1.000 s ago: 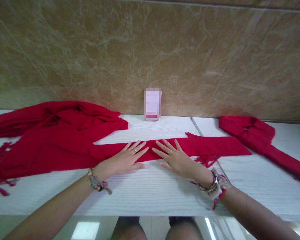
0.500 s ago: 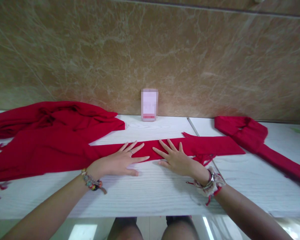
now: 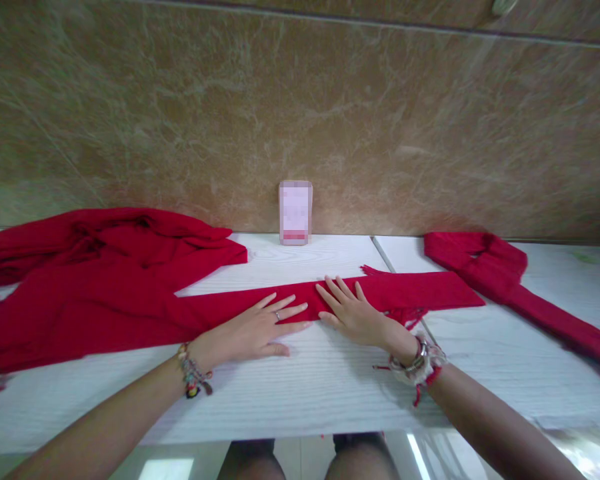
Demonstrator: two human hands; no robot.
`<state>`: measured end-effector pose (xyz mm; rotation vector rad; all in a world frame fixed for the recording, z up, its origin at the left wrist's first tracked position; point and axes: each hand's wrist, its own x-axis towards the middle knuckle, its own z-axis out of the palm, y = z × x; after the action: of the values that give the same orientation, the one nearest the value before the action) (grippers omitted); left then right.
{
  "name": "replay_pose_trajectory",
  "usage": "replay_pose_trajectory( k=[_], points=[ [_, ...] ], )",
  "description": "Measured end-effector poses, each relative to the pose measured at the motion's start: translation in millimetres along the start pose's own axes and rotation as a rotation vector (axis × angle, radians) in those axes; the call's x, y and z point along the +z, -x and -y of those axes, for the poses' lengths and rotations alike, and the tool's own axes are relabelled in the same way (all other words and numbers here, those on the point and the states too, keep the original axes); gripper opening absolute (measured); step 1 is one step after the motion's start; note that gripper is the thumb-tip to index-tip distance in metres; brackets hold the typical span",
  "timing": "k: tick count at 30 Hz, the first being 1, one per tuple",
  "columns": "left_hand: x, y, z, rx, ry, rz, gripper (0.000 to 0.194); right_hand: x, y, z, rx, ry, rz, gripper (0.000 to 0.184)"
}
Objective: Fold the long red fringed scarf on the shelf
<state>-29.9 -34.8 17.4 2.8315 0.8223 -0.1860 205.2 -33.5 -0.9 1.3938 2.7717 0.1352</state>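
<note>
A red fringed scarf lies across the table, its right part folded into a long narrow strip and its left part spread wide and rumpled. My left hand rests on the middle of the strip, fingers stretched and the thumb over the bare tabletop. Close to its right, my right hand lies on the same strip, fingers spread. The fingertips of the two hands are a small gap apart. Neither hand grips the cloth. Fringe pokes out above and below the strip beside my right wrist.
A phone-like device with a blurred screen leans on the brown marbled wall behind the white table. At the right lies another folded red fringed cloth, bent into a loop. A seam crosses the tabletop near my right hand.
My left hand has slid a little along the strip, first left, then back right toward my right hand. My right hand stays on the cloth. The view has shifted slightly.
</note>
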Motion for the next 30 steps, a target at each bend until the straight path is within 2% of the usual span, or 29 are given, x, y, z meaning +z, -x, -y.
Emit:
replay_pose_trajectory(
  k=[5,9,14,18,21,23,26,30],
  points=[
    [0.5,2.4,1.5,0.067,0.013,-0.008,0.050,-1.0,-3.1,-3.5,0.035,-0.005,-0.094,0.055],
    [1.7,-0.8,0.1,0.105,0.034,-0.053,0.052,2.8,-6.0,-1.1,0.006,-0.024,-0.086,0.054],
    [2.7,-1.9,-0.1,0.074,0.057,-0.047,0.053,3.3,-7.6,3.9,0.012,-0.073,-0.108,0.057],
    [-2.0,2.4,2.0,0.078,0.078,-0.095,0.050,3.7,-7.8,5.3,0.012,-0.103,-0.095,0.061],
    [-4.4,4.1,6.9,0.090,0.130,-0.129,0.038,3.4,-7.3,4.2,0.011,-0.123,-0.101,0.062],
    [-3.1,4.0,11.4,0.052,0.154,-0.169,0.033,2.6,-6.9,2.6,0.017,-0.132,-0.107,0.062],
    [2.2,3.5,16.5,-0.036,0.085,-0.190,0.037,1.9,-6.4,0.0,0.058,-0.117,-0.115,0.061],
    [7.8,5.5,17.0,-0.124,-0.020,-0.062,0.046,4.1,-6.0,-2.2,0.062,-0.107,-0.081,0.060]
  ],
)
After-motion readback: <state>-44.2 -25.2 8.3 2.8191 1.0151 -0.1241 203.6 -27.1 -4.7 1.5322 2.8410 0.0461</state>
